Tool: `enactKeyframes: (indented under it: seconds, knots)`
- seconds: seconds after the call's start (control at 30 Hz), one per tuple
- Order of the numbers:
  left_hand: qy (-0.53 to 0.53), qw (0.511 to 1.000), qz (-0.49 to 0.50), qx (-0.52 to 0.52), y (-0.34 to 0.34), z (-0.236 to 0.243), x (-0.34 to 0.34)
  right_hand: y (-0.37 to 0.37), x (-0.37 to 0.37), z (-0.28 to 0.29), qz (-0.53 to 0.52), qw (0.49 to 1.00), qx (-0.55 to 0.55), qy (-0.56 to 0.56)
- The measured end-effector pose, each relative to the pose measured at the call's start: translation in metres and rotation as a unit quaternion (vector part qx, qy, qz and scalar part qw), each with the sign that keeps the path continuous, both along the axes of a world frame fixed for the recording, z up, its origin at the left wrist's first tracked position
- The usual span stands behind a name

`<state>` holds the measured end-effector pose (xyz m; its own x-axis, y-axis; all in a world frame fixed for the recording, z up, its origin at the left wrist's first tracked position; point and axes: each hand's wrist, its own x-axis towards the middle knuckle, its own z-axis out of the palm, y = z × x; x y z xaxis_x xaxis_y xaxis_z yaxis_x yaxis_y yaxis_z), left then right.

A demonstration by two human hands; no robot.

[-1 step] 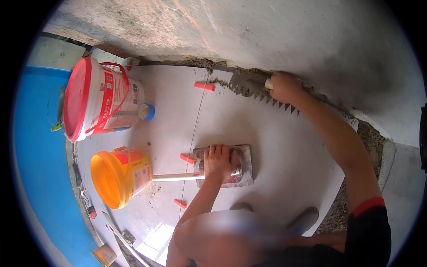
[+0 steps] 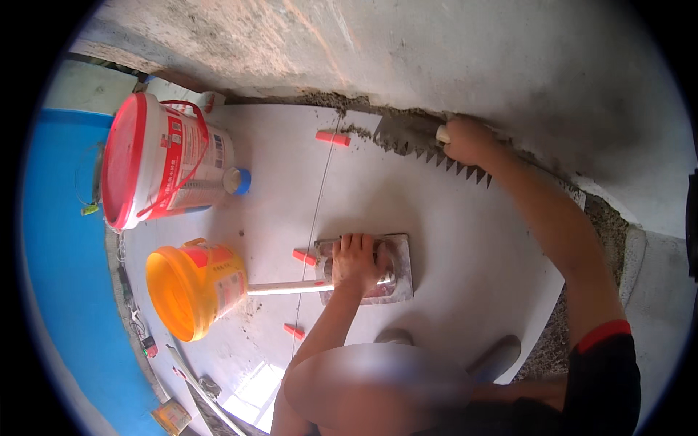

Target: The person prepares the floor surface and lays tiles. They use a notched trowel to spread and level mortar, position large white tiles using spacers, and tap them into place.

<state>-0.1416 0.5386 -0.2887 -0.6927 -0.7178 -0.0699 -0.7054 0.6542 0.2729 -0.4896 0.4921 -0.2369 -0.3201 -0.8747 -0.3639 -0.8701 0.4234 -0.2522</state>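
My right hand [image 2: 469, 140] is closed round the pale handle of a notched trowel [image 2: 464, 171] with large triangular teeth. The blade lies by the wall's foot, along the far edge of the large pale tile [image 2: 472, 232], with grey mortar [image 2: 407, 131] on and around it. My left hand [image 2: 355, 260] grips the top of a square-based tool [image 2: 398, 285] with a red and metal body, which rests on the tile. Its handle is mostly hidden under my fingers. A white stick [image 2: 287, 288] runs leftward from beside this tool; how they connect is hidden.
Red wedges [image 2: 333, 138] sit along the tile joint. To the left stand a lidded white and red bucket [image 2: 182, 163] and a tipped-looking yellow bucket [image 2: 229, 280]. A rough wall [image 2: 509, 65] bounds the far side. My shoe [image 2: 496, 356] is on the tile.
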Motion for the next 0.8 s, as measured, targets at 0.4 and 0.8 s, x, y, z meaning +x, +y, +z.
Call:
enactKeyframes:
  seconds: [0.4,0.8]
  knots:
    - [-0.058,0.997,0.015,0.055,0.0,0.0,-0.003,0.086,0.017,0.023,0.072,0.991,0.065,-0.093]
    - [-0.038,0.999,0.015,-0.006,0.003,-0.001,-0.002,0.077,-0.021,-0.014,0.061,0.996,0.016,-0.056]
